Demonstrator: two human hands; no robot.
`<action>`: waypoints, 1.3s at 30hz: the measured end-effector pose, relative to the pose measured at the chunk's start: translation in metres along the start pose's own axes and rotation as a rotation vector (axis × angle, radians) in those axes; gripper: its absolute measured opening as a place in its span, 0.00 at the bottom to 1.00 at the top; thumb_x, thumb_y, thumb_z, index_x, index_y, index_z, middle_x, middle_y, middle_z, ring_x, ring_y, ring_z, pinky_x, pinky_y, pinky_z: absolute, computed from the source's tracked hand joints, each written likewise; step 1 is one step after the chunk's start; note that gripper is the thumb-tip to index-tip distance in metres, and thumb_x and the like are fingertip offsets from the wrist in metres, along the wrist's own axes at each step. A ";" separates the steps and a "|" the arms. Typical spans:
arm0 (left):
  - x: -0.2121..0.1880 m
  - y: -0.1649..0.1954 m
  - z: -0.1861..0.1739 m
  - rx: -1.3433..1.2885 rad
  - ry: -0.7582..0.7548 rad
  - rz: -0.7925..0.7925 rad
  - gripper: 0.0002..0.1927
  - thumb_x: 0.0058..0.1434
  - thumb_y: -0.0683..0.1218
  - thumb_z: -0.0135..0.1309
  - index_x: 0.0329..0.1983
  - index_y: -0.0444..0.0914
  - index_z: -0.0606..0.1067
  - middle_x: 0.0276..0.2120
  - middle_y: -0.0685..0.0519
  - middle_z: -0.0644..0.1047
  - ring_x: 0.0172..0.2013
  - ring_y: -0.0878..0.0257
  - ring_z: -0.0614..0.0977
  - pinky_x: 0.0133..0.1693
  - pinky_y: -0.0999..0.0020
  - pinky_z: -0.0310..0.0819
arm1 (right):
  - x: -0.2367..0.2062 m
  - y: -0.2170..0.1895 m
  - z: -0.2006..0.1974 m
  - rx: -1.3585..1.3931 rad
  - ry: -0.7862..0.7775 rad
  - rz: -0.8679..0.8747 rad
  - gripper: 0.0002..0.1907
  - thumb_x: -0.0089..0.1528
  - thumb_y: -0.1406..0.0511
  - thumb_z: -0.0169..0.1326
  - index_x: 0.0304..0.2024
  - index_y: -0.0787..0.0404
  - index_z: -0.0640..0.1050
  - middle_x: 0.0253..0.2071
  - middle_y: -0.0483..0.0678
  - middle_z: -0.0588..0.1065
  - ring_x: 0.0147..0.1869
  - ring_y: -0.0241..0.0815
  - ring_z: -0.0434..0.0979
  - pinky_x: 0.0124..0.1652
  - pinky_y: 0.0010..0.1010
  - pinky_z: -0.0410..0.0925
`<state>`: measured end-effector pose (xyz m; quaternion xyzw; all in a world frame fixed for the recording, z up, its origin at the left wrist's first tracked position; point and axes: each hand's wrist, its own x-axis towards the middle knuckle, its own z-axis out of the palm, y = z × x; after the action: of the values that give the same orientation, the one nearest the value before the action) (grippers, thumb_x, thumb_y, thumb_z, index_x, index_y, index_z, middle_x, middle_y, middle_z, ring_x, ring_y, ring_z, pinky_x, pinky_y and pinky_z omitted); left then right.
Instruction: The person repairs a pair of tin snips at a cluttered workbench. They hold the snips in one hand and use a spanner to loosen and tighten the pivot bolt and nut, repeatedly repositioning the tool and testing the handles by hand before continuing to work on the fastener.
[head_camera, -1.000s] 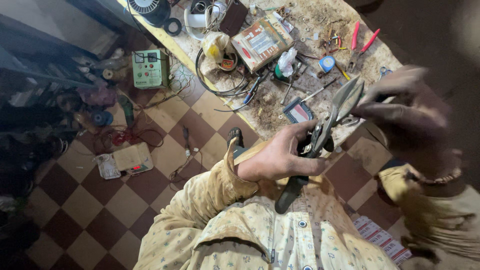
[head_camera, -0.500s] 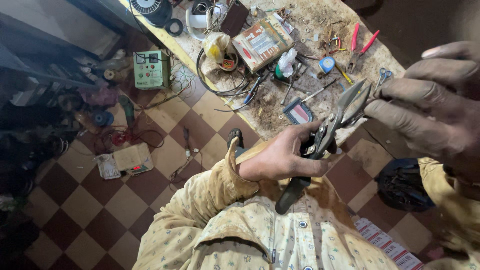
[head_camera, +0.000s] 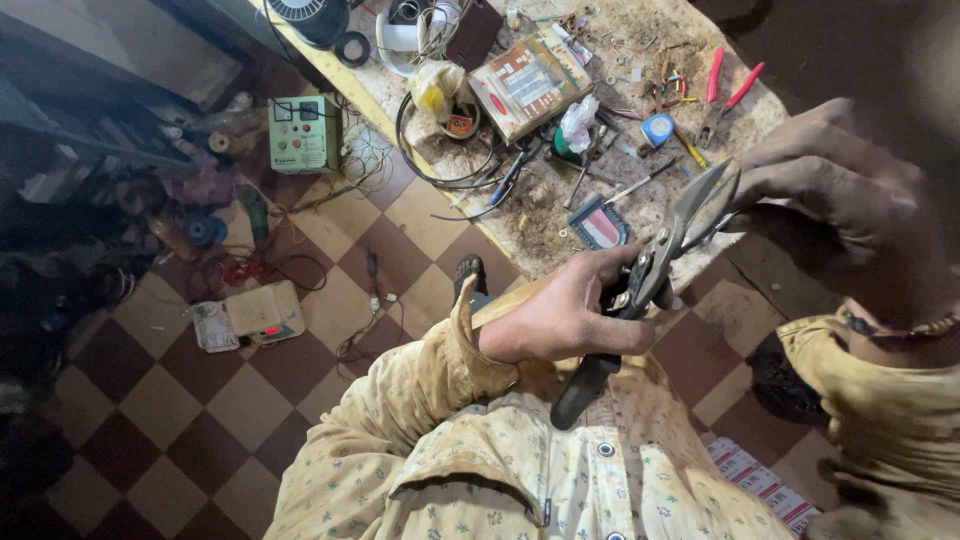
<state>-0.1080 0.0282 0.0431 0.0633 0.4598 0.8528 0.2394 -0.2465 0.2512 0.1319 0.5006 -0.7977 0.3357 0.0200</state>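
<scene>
Snips of grey steel with short open blades and dark rubber-sleeved handles (head_camera: 655, 270) sit at chest height in the head view, above the person's pale flowered shirt (head_camera: 520, 470) and in front of the near edge of the cluttered, dust-strewn workbench (head_camera: 640, 200). The left hand (head_camera: 560, 320) is closed firmly around the handles just below the pivot, with one dark handle projecting downward past the palm. The right hand (head_camera: 840, 200) is held at the blade tips, fingers loosely curled and partly spread; contact with the metal appears likely, but whether anything is pinched between fingers and blade cannot be determined. Handling judgement: the tool is rigid, moderately heavy and weighted toward the blades, with sharp cutting edges and smooth, possibly greasy steel. Grip belongs on the sleeved handles, close behind the pivot for control; the blade flats may be steadied, never the edges. On the bench behind lie red-handled pliers (head_camera: 725, 90), a flat printed cardboard box (head_camera: 530, 85) and a blue tape measure (head_camera: 657, 130).
</scene>
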 end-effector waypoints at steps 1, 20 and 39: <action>0.000 0.000 0.000 0.020 -0.006 0.020 0.28 0.59 0.37 0.63 0.62 0.28 0.70 0.47 0.55 0.77 0.48 0.71 0.76 0.52 0.72 0.73 | -0.005 0.002 0.004 0.045 0.015 0.031 0.14 0.58 0.67 0.67 0.43 0.63 0.77 0.46 0.49 0.77 0.50 0.44 0.77 0.47 0.33 0.70; 0.000 -0.006 -0.004 0.034 -0.001 0.012 0.29 0.58 0.39 0.63 0.62 0.32 0.69 0.45 0.56 0.77 0.46 0.71 0.77 0.50 0.73 0.75 | -0.050 0.017 0.078 0.904 0.207 0.379 0.02 0.71 0.76 0.53 0.45 0.67 0.74 0.46 0.47 0.74 0.50 0.31 0.74 0.50 0.22 0.70; 0.000 0.013 0.000 0.090 0.016 0.010 0.31 0.56 0.43 0.65 0.62 0.32 0.70 0.43 0.58 0.76 0.43 0.73 0.75 0.45 0.74 0.73 | -0.032 0.014 0.043 0.621 0.154 0.286 0.08 0.67 0.70 0.59 0.47 0.66 0.74 0.46 0.48 0.75 0.51 0.32 0.76 0.49 0.22 0.71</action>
<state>-0.1127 0.0216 0.0538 0.0697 0.4993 0.8328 0.2284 -0.2289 0.2557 0.0796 0.3392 -0.7157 0.5985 -0.1204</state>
